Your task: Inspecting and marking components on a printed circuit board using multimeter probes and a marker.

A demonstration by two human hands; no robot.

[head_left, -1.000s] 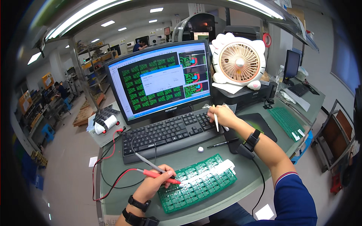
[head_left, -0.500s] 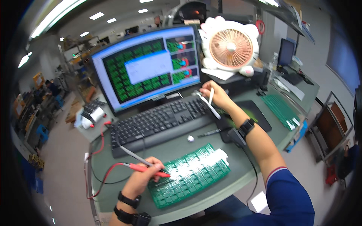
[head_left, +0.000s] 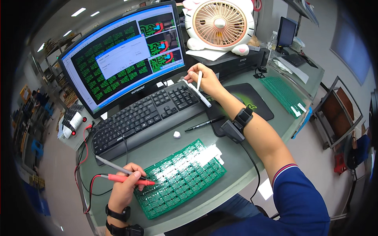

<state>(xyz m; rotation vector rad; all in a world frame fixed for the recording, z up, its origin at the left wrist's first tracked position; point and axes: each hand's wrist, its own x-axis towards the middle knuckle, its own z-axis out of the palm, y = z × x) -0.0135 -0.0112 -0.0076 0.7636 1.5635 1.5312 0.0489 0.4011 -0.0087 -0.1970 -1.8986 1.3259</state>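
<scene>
My left hand (head_left: 125, 188) is closed round a red test probe (head_left: 130, 179) and a grey test probe (head_left: 112, 164). Beneath the probe tips lies a green panel of small circuit boards (head_left: 177, 185); whether the tips touch it I cannot tell. Strips of white paper or tape (head_left: 210, 155) lie on the panel's far right part. My right hand (head_left: 205, 80) is at the keyboard's far right corner, its fingers closed with a slim white stick (head_left: 199, 80) between them. A white pen-like rod (head_left: 204, 100) slants below that hand; whether the hand holds it too is unclear.
Behind the black keyboard (head_left: 145, 114) stands a monitor (head_left: 118, 59) showing a board layout and a dialog box. A white fan (head_left: 218, 24) sits atop a black printer (head_left: 232, 65). A black pen (head_left: 204, 123), white cap (head_left: 176, 134) and mouse pad (head_left: 252, 103) lie nearby. More green panels (head_left: 281, 94) lie right.
The whole view has shifted, so the desk and things sit farther left and higher. Both hands keep their grips, and the picture is sharper.
</scene>
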